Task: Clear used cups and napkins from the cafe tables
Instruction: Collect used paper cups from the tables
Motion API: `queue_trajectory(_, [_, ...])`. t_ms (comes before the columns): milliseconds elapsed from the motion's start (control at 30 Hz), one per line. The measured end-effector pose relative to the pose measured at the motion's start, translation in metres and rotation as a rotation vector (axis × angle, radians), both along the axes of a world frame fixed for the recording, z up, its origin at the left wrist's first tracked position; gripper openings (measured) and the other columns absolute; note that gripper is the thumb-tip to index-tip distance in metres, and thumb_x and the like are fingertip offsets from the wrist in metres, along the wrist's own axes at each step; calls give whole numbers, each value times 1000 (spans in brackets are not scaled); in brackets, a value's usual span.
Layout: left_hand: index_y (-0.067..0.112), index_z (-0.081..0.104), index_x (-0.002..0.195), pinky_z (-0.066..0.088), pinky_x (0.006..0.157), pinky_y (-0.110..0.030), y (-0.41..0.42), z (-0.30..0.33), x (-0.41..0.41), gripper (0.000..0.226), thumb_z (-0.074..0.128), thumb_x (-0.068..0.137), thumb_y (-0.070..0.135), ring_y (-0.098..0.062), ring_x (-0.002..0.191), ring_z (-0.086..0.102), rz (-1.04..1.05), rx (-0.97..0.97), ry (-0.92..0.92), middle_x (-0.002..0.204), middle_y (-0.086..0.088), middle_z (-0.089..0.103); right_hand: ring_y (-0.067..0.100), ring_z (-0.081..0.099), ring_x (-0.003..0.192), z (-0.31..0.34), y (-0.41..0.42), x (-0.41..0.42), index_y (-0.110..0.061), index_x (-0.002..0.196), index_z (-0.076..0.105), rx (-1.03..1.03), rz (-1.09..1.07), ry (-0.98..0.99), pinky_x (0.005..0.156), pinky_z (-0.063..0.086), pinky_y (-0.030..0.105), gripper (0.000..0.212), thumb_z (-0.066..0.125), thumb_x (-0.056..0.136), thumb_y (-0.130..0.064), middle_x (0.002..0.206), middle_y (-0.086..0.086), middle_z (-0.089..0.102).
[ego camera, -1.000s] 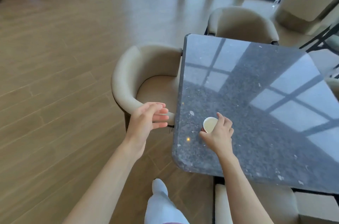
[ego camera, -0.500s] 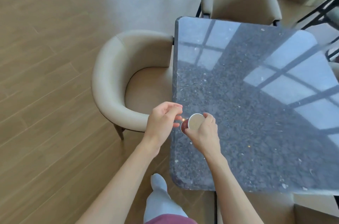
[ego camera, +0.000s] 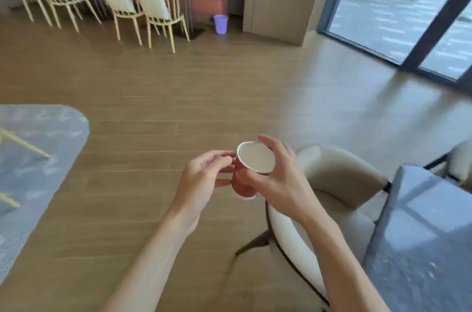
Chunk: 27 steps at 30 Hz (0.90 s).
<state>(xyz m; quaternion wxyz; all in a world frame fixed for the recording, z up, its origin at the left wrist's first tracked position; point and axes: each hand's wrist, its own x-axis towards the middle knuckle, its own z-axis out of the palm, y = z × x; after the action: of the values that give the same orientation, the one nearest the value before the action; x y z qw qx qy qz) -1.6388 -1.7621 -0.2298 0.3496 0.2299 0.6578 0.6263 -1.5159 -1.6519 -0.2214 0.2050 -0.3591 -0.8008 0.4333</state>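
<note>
A red paper cup (ego camera: pixel 242 180) with a white inside is held in the air in front of me, tilted with its mouth toward me. My right hand (ego camera: pixel 278 179) grips it around the rim and side. My left hand (ego camera: pixel 201 179) is at the cup's left side, its curled fingertips touching the wall just under the rim. The cup looks empty. The dark stone table (ego camera: pixel 421 235) lies at the lower right, away from both hands.
A beige tub chair (ego camera: pixel 339 184) stands just right of my hands. A small purple bin (ego camera: pixel 220 24) sits on the wooden floor by the far wall, near pale chairs (ego camera: pixel 158 10) and tables. A grey rug (ego camera: pixel 30 148) lies left. Glass doors (ego camera: pixel 408 18) are at right.
The cup has left the table and is carried in the air. My view has swung left and up from the table toward the room. My left hand has closed in on the cup.
</note>
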Motion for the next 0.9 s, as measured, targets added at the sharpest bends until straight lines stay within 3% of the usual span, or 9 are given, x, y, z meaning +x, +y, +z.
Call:
queue_trajectory(100, [16,79,105,61,83,-36,-79,37,-58,26,53,102,11,-17,93,76,188,84,49,99,-4,80,10,46,134,40,-60,-87,-29,146,45,-3,202,79,107,41,27,79,81,77,-46,136,-12,53])
queue_trajectory(167, [16,78,105,61,82,-33,-139,62,-91,27,52,103,10,-17,93,77,325,135,96,99,-3,80,13,56,125,67,-111,-142,-30,144,47,-45,310,127,104,49,33,82,79,71,-51,129,-8,62])
queue_trajectory(300, [17,79,100,62,79,-30,-267,102,-140,27,54,102,8,-19,96,76,648,203,179,99,-4,80,9,67,110,97,-220,-228,-28,144,48,-130,557,225,98,56,36,77,87,79,-35,116,-14,66])
queue_trajectory(500, [12,79,105,60,89,-39,-423,127,-161,27,54,100,6,-19,101,75,1028,217,252,105,-3,80,0,65,103,120,-372,-305,-28,145,46,-159,907,253,94,57,31,82,88,75,-37,112,-23,62])
queue_trajectory(600, [11,79,107,58,91,-42,-474,129,-164,27,54,100,4,-22,102,74,1167,212,263,105,-6,80,-2,64,102,120,-427,-331,-27,141,49,-167,1022,246,93,56,32,77,89,75,-37,110,-24,61])
queue_trajectory(733, [9,79,106,59,89,-40,-509,125,-177,27,54,99,2,-24,102,74,1296,225,299,103,-6,80,-16,61,94,114,-471,-363,-44,115,52,-178,1134,248,84,53,21,57,91,74,-36,103,-25,65])
queue_trajectory(833, [16,81,98,59,88,-38,-521,126,-191,30,54,98,2,-18,97,75,1376,233,335,99,-3,80,1,65,105,118,-494,-393,-29,132,56,-181,1210,257,95,56,33,70,92,73,-35,115,-14,69])
queue_trajectory(900, [14,80,97,59,88,-39,-531,123,-197,29,55,97,1,-18,96,75,1448,241,329,102,-5,80,2,64,109,117,-510,-410,-25,137,55,-191,1286,256,97,54,33,75,92,73,-36,119,-13,67])
